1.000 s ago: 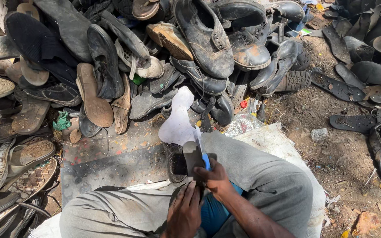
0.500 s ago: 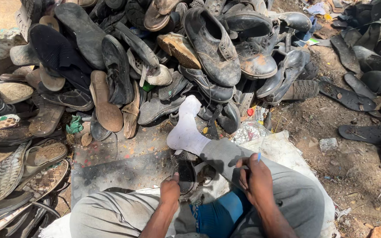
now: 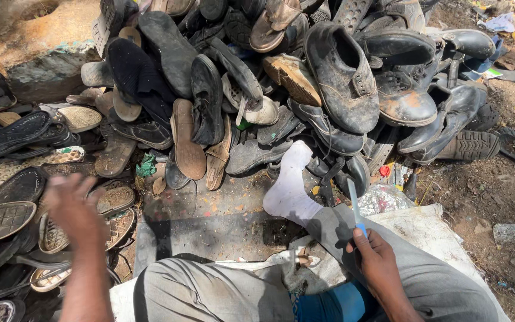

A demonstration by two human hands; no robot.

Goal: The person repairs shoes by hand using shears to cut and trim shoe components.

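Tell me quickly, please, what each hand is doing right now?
Left hand: open, blurred, holding nothing, above the soles.
Right hand: closed on a thin blue-handled tool, resting on the grey trouser leg.

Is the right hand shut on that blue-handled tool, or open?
Shut: the right hand has its fingers curled round the blue-handled tool, blade pointing up toward the shoe pile.

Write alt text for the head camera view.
A seated person's left hand, blurred, reaches toward worn soles at the left, while the right hand holds a blue-handled blade above the knee. A white-socked foot points at a big heap of old shoes.
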